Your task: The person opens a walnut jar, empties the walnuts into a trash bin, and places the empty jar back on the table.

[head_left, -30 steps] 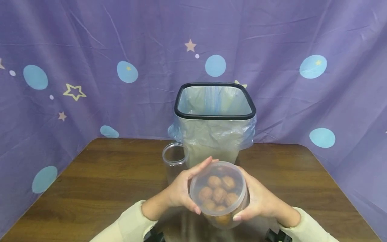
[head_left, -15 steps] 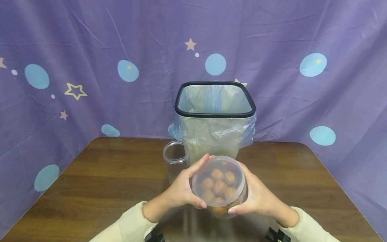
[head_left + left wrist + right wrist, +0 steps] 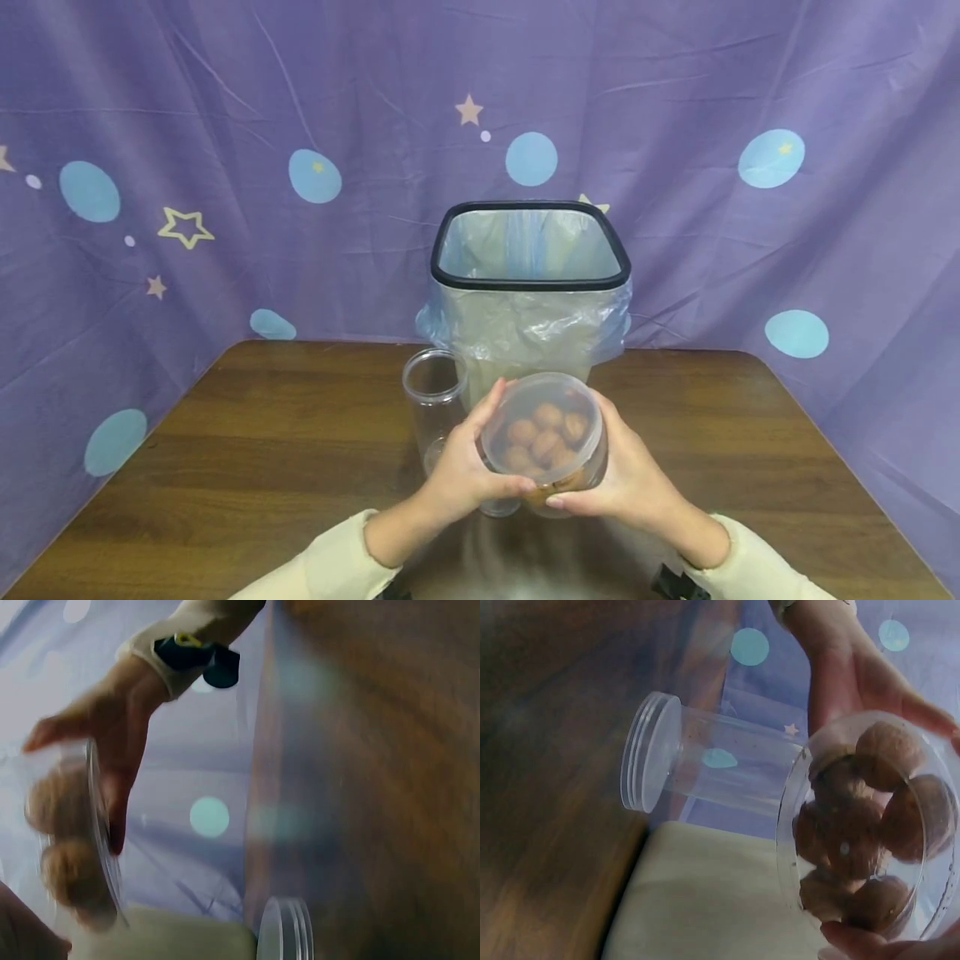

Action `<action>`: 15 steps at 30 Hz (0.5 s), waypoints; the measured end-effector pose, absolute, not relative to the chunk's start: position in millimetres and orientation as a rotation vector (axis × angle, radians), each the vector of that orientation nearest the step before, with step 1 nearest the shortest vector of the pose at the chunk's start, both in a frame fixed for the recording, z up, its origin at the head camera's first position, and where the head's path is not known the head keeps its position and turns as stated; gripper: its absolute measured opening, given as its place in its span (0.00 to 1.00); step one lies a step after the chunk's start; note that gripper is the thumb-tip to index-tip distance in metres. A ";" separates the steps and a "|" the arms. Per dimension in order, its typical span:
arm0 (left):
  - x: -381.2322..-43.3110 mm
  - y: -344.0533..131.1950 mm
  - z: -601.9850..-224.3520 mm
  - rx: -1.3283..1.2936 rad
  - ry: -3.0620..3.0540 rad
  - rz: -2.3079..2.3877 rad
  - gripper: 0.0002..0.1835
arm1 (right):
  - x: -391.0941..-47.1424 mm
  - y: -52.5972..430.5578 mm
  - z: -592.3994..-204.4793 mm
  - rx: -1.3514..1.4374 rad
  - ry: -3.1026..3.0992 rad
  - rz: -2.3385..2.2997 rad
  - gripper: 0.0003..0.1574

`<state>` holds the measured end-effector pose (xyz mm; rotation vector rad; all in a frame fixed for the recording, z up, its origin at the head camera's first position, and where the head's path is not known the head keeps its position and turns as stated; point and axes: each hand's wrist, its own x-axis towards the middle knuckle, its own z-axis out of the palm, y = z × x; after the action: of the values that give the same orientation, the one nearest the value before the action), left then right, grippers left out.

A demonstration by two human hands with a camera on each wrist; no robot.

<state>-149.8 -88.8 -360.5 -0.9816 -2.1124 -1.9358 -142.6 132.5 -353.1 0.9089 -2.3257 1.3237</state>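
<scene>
Both my hands hold a clear jar of walnuts (image 3: 546, 429), raised and tilted in front of the bin. Through its frosted lid (image 3: 536, 392) several walnuts show. My left hand (image 3: 465, 467) curls round the left side and my right hand (image 3: 628, 479) round the right, thumbs near each other at the front. In the right wrist view the walnuts (image 3: 855, 832) press against the clear wall. A tall clear jar (image 3: 435, 392) stands behind my left hand with its rim upward. Below my left thumb shows a clear round edge (image 3: 498, 507), mostly hidden.
A pale bin (image 3: 525, 325) with a black rim and a bluish plastic liner stands at the back of the brown wooden table (image 3: 300, 433). Purple cloth (image 3: 375, 100) with stars and blue spots hangs behind and at the sides.
The walnut jar has moved away from me, toward the bin, tilting so that the walnuts shift under the lid. My thumbs have come closer together. The bin and tall jar stay put.
</scene>
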 end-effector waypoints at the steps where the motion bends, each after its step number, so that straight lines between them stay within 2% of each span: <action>1: -147.4 -87.4 -360.3 -0.946 -2.125 -1.938 0.64 | -141.7 131.5 -353.7 0.889 -2.331 1.318 0.71; 8: -131.4 -80.9 -360.7 -0.705 -2.203 -2.015 0.66 | -135.2 124.4 -358.5 0.807 -2.340 1.305 0.72; 15: -121.7 -74.2 -362.4 -0.552 -2.226 -2.018 0.64 | -127.1 119.2 -362.6 0.738 -2.348 1.298 0.69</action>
<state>-121.7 -74.2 -362.4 -0.5515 -2.2259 -2.0180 -127.1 119.2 -362.6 0.7380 -2.3481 1.2982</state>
